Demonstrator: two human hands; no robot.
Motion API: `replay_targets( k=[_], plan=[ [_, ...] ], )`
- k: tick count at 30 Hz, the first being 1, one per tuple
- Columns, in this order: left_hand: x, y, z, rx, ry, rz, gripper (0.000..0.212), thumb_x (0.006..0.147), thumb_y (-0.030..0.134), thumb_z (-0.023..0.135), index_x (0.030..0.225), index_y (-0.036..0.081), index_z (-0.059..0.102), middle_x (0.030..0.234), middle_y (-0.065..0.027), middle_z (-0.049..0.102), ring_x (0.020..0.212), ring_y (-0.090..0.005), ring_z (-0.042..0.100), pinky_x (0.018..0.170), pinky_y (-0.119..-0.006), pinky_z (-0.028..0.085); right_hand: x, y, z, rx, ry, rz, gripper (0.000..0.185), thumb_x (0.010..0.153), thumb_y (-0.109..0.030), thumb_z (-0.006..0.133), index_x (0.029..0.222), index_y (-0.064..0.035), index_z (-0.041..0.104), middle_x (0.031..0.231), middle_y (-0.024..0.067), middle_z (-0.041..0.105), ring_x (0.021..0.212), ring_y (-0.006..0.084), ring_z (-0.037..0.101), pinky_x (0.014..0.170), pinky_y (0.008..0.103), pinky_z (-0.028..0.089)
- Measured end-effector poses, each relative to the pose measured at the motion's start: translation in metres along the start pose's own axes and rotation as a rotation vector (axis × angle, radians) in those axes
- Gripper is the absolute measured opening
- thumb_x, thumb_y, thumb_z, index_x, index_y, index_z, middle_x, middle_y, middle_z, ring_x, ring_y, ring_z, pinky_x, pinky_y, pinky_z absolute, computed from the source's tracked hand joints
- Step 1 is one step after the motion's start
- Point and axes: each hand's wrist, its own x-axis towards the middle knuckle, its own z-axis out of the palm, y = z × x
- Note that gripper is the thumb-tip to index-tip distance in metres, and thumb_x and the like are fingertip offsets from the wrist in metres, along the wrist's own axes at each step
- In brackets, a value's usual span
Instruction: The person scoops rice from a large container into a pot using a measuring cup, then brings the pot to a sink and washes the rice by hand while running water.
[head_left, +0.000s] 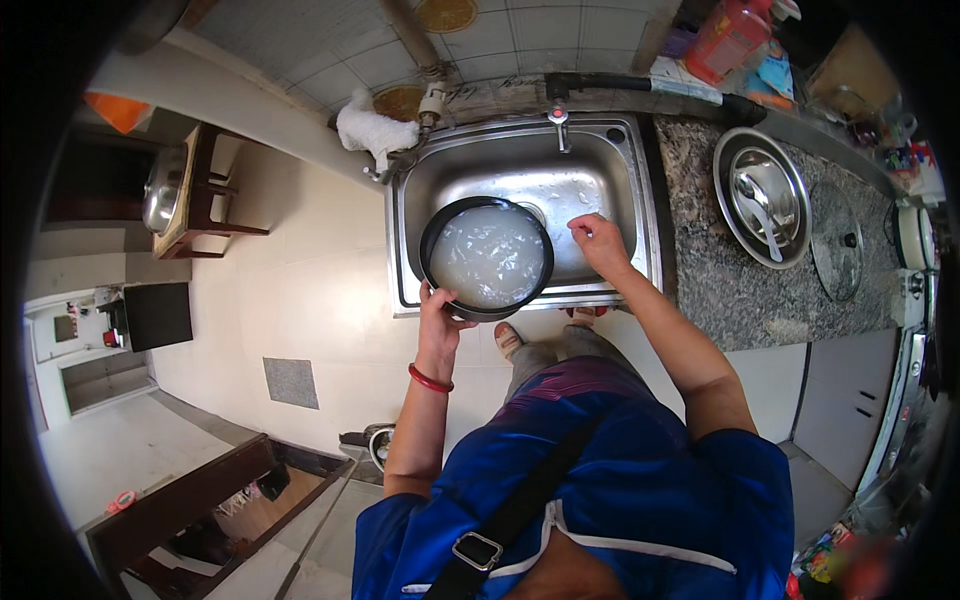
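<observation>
My left hand grips the near-left rim of a round dark pot. Cloudy whitish water with a rippled surface fills much of the pot; what lies under it cannot be made out. The pot is over the left part of a stainless steel sink, its near side reaching the front rim. To the right of the pot, my right hand hovers above the basin with its fingers curled together and nothing visible in them. A tap with a red-marked handle points down over the sink's back edge.
On the granite counter at right are a steel bowl holding a spoon, and a glass lid. A white towel hangs on pipework at the sink's back left. A red bottle stands on the ledge behind.
</observation>
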Motion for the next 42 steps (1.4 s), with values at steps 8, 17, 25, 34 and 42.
replay_targets(
  k=[8, 17, 25, 34, 42],
  plan=[
    [0.022, 0.011, 0.018, 0.107, -0.006, -0.062, 0.074, 0.065, 0.023, 0.059, 0.130, 0.014, 0.025, 0.120, -0.0149, 0.040, 0.104, -0.0355, 0.044, 0.060, -0.054, 0.047, -0.008, 0.055, -0.006, 0.102, -0.078, 0.232, 0.014, 0.078, -0.006, 0.057, 0.089, -0.0057, 0.066, 0.081, 0.0120, 0.066, 0.073, 0.0228, 0.064, 0.069, 0.0315, 0.050],
    [0.036, 0.024, 0.048, 0.194, 0.087, -0.128, 0.076, 0.064, 0.024, 0.062, 0.129, 0.014, 0.024, 0.128, -0.0169, 0.030, 0.112, -0.0417, 0.035, 0.074, -0.068, 0.036, -0.014, 0.071, -0.005, 0.150, -0.132, 0.320, 0.015, 0.080, -0.011, 0.057, 0.092, -0.0079, 0.066, 0.080, 0.0099, 0.067, 0.071, 0.0209, 0.064, 0.070, 0.0311, 0.050],
    [0.051, 0.031, 0.056, 0.197, 0.043, -0.121, 0.080, 0.063, 0.020, 0.063, 0.130, 0.012, 0.022, 0.131, -0.0177, 0.027, 0.117, -0.0439, 0.031, 0.077, -0.071, 0.033, -0.013, 0.069, 0.012, 0.038, -0.206, 0.266, 0.022, 0.081, -0.020, 0.056, 0.097, -0.0078, 0.065, 0.083, 0.0110, 0.067, 0.079, 0.0264, 0.064, 0.074, 0.0336, 0.049],
    [0.055, 0.050, 0.071, 0.375, 0.074, -0.224, 0.088, 0.061, 0.021, 0.064, 0.134, 0.011, 0.016, 0.135, -0.0182, 0.024, 0.118, -0.0455, 0.028, 0.077, -0.070, 0.032, -0.014, 0.056, 0.021, 0.262, -0.376, 0.455, 0.021, 0.084, -0.023, 0.054, 0.090, -0.0064, 0.066, 0.077, 0.0069, 0.067, 0.072, 0.0179, 0.064, 0.069, 0.0306, 0.048],
    [0.066, 0.054, 0.062, 0.411, 0.025, -0.273, 0.087, 0.062, 0.022, 0.065, 0.133, 0.011, 0.016, 0.136, -0.0184, 0.022, 0.118, -0.0452, 0.028, 0.075, -0.068, 0.035, -0.017, 0.033, 0.020, 0.531, -0.323, 0.601, 0.024, 0.083, -0.010, 0.059, 0.102, 0.0045, 0.062, 0.075, 0.0032, 0.062, 0.065, 0.0088, 0.056, 0.061, 0.0232, 0.046]
  ],
)
